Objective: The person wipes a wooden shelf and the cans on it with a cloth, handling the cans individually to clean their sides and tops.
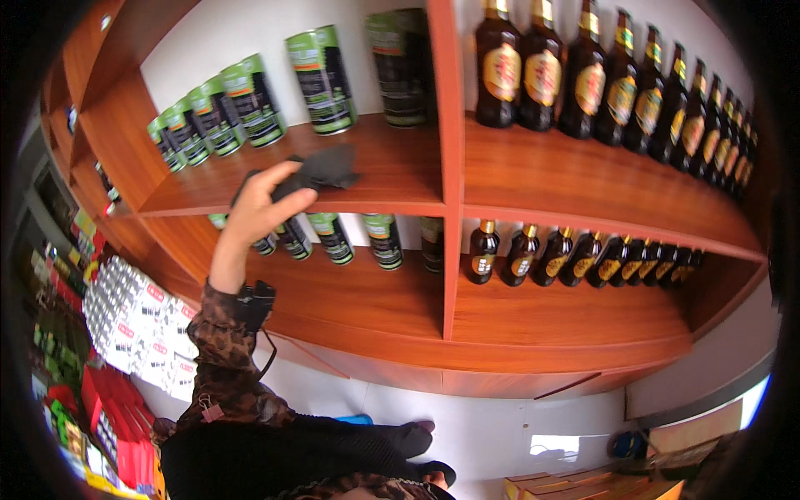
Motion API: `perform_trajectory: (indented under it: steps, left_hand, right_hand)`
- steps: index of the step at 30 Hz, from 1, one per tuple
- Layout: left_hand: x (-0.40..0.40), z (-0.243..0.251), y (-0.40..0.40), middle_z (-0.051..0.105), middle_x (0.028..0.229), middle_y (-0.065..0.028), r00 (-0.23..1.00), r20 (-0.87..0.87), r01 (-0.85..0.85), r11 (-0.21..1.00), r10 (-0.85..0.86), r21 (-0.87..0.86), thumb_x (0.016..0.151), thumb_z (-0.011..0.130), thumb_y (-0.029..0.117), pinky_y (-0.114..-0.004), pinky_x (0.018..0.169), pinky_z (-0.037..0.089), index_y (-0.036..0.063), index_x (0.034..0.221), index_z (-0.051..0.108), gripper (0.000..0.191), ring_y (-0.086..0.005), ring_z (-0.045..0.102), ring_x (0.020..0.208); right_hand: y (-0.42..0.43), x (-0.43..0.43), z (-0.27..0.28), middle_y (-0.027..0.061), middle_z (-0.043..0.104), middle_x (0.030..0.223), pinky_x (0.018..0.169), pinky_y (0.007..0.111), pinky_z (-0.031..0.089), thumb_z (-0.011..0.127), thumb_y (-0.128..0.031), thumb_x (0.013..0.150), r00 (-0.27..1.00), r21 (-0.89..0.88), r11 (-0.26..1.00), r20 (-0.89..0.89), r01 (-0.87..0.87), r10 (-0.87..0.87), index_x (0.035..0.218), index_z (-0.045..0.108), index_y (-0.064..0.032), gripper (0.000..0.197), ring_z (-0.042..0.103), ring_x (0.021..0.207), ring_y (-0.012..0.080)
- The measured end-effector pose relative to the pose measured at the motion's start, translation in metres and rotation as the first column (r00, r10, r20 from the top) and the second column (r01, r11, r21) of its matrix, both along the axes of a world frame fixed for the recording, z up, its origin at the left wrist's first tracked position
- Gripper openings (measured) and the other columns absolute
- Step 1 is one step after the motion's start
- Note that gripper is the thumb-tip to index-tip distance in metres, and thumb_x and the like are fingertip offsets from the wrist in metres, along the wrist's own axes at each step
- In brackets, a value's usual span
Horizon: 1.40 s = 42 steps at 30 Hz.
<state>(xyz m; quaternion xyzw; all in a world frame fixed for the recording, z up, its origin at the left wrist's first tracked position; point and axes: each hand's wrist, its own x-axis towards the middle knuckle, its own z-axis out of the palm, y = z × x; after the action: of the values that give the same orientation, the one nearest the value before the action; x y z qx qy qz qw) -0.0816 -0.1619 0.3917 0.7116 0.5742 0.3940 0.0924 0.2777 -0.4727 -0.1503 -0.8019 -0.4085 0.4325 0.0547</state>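
Observation:
My left hand [265,200] reaches over the upper left shelf board [400,165] and holds a dark grey cloth [328,167]. Part of the cloth bunches under my fingers, and its blurred far end spreads toward the right over the wood. Behind it stands a row of green and black cans [322,81], upright and apart from the cloth. Below my hand, more cans [337,237] of the same look line the lower left compartment, some partly hidden by my hand and wrist. My right hand is out of view.
A wooden divider [451,187] separates the cans from large brown beer bottles [500,69] at upper right and smaller dark bottles [519,259] below. White printed cartons [147,319] and red boxes [119,425] stand at left. Yellowish cartons [587,487] lie at bottom right.

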Motion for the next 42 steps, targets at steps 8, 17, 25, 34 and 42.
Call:
perform_trajectory:
  steps: [8, 17, 25, 34, 42]
  left_hand:
    - [0.019, 0.006, -0.002, 0.065, 0.101, -0.0082, 0.980, -0.188, -0.035, 0.982, 0.071, 0.186, 0.080, 0.067, 0.038, -0.035, 0.078, 0.049, 0.0074, 0.102, 0.064, 0.037, -0.0278, 0.063, 0.094]
    - [0.020, -0.003, -0.003, 0.063, 0.101, -0.0060, 0.963, -0.211, -0.126, 0.971, 0.170, 0.205, 0.079, 0.064, 0.044, -0.039, 0.079, 0.049, 0.0074, 0.097, 0.063, 0.041, -0.0273, 0.060, 0.095]
    - [0.021, -0.017, 0.001, 0.058, 0.106, -0.0119, 0.975, -0.193, -0.052, 0.962, 0.107, 0.267, 0.079, 0.065, 0.043, -0.045, 0.098, 0.039, 0.0028, 0.099, 0.059, 0.045, -0.0286, 0.056, 0.104]
    - [0.011, -0.018, -0.004, 0.058, 0.113, -0.0181, 0.985, -0.173, 0.028, 0.954, 0.026, 0.300, 0.074, 0.070, 0.041, -0.048, 0.105, 0.034, 0.0006, 0.102, 0.057, 0.050, -0.0339, 0.051, 0.118]
    - [0.009, -0.015, 0.000, 0.064, 0.099, -0.0106, 0.989, -0.141, 0.074, 0.959, -0.036, 0.272, 0.065, 0.076, 0.045, -0.041, 0.094, 0.037, 0.0030, 0.094, 0.061, 0.054, -0.0266, 0.056, 0.108]
  right_hand:
    - [0.035, 0.117, -0.020, 0.0142, 0.069, 0.079, 0.069, 0.038, 0.054, 0.062, -0.037, 0.079, 0.837, 0.035, 0.851, -0.161, -0.524, 0.523, 0.100, 0.065, -0.0092, 0.035, 0.068, 0.073, 0.0263]
    - [0.201, 0.089, 0.210, 0.0098, 0.063, 0.077, 0.053, 0.026, 0.050, 0.050, -0.007, 0.090, 0.662, 0.483, 0.812, -0.496, -0.327, 0.561, 0.107, 0.057, 0.0027, 0.021, 0.060, 0.061, 0.0147]
    - [0.274, -0.061, 0.441, 0.0117, 0.064, 0.082, 0.057, 0.026, 0.050, 0.057, 0.003, 0.085, 0.399, 0.793, 0.301, -0.081, -0.530, 0.914, 0.100, 0.063, 0.0008, 0.017, 0.062, 0.065, 0.0163]
    - [0.283, -0.151, 0.578, 0.0128, 0.061, 0.086, 0.070, 0.037, 0.048, 0.058, 0.000, 0.076, 0.337, 0.877, -0.286, 0.423, -0.386, 0.841, 0.088, 0.064, 0.0000, 0.013, 0.060, 0.077, 0.0275]
    - [0.341, -0.180, 0.555, 0.0124, 0.051, 0.109, 0.074, 0.029, 0.048, 0.049, -0.005, 0.095, 0.545, 0.887, -0.293, 0.453, -0.358, 0.706, 0.107, 0.059, 0.0028, 0.018, 0.054, 0.098, 0.0210]
